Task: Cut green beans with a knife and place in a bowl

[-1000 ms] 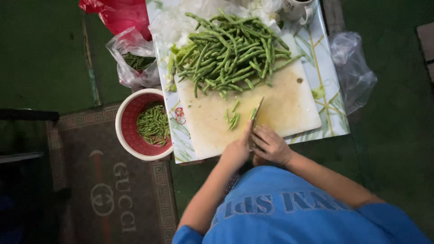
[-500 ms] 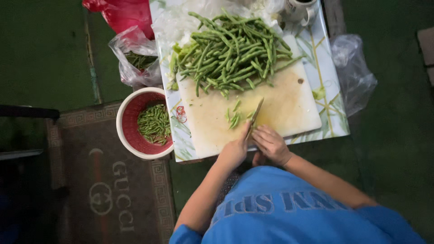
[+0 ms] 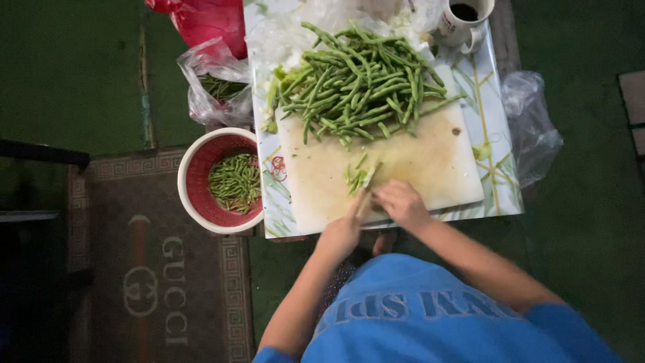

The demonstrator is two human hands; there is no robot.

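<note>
Mostly uncut: big green bean pile (image 3: 363, 81) on cutting board (image 3: 430, 168), some pcs in red bowl (image 3: 232, 181); right hand (image 3: 402, 204) fingers closed on knife (image 3: 368, 180), left hand (image 3: 346, 228) grip unclear.

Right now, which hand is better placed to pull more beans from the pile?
Right, probably. The right hand rests on the cutting board nearer the green bean pile, while the left hand seems to grip the knife.

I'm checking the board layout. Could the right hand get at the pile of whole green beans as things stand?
Probably yes: the right hand rests at the near edge of the cutting board, and only bare board lies between it and the bean pile.
</note>
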